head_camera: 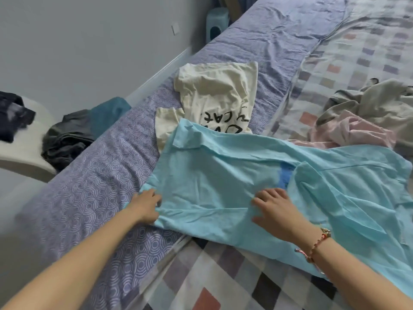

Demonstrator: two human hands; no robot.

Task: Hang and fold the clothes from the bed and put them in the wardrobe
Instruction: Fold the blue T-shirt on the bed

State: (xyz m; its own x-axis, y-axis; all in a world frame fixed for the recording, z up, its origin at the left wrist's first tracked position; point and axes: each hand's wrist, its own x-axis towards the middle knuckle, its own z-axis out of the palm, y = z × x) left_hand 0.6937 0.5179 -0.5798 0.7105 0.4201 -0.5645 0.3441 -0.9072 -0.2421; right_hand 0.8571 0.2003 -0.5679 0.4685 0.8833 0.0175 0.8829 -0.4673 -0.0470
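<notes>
Step in hand: folding the light-blue shirt. Dark clothes (67, 135) are heaped off the left side of the bed (89, 186), untouched. Left hand (146, 206) has its fingers curled on the shirt's left edge, gripping it. Light-blue shirt (212, 175) is spread on the bed, wrinkled, overlapping a cream T-shirt (214, 92). Right hand (276, 212) lies flat mid-shirt, fingers straight and apart, pressing. Pink garment (348, 130) and grey garment (380, 97) are bunched far right, unfolded. Next, probably: smooth it, then fold the left side over.

A home bedroom: a bed (93, 175) with patterned sheets, strewn clothes (214, 95), beside a plain wall (89, 41).
</notes>
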